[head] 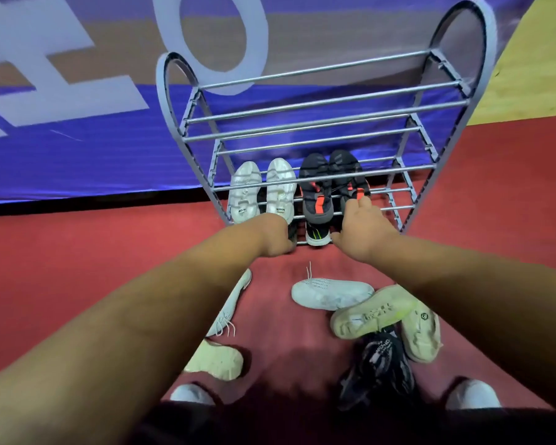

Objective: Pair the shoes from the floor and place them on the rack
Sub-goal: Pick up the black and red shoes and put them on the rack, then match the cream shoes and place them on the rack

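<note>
Rack [328, 110], lowest shelf: white pair [280, 187], black pair [315, 187]. Right hand [363, 226] grips one black-pair shoe; left hand [275, 236] is at the shelf front.

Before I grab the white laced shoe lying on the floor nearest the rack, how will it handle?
Probably light: the white shoe looks like thin knit. Its loose laces will likely dangle and could snag. Long and low, it should slide, not roll.

The shoe rack's [161, 91] upper tiers of bars lie bare, reachable from the front. On the lowest tier, the white pair [264, 191] and black-and-orange pair [321, 191] fill the left and middle, and a narrow gap is free at the right end. The bars above block any straight-down reach. A white sneaker [331, 293], cream shoes [373, 311] and a black shoe [379, 364] clutter the red floor [463, 203] nearby.
</note>
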Motion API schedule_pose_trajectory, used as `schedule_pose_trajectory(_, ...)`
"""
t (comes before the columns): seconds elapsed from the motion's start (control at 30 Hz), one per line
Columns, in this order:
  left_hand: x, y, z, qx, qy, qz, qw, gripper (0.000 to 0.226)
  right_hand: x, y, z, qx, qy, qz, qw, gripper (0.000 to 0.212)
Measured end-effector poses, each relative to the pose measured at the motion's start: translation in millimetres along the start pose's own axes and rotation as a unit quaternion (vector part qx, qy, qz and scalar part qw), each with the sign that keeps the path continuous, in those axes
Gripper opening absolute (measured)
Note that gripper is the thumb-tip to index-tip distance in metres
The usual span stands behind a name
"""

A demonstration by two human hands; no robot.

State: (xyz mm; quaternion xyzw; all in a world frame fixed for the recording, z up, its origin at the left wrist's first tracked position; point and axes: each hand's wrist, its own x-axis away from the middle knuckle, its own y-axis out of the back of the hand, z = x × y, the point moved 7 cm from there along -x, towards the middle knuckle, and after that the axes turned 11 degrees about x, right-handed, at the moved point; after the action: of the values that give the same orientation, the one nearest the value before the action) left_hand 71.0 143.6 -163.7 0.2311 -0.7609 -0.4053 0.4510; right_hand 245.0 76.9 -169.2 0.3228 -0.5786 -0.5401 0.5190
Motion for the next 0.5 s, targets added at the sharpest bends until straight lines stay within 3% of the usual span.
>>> schedule_pose_trajectory(0.2,33,-54,49,0.058,0.065,0.015,0.996,0.033,36,-45,36,-0.038,0.015,-0.013,0.999,0.047)
schedule_pose_trajectory(0.4,47,-152,117,0.154,0.184,0.061,0.969,0.034,62,-136,57,-0.038,0.026,0.047,0.998,0.057)
schedule_pose_trajectory(0.5,55,-193,140,0.155,0.193,0.058,0.967,0.032,66,-167,68,-0.016,0.052,0.064,0.996,0.061)
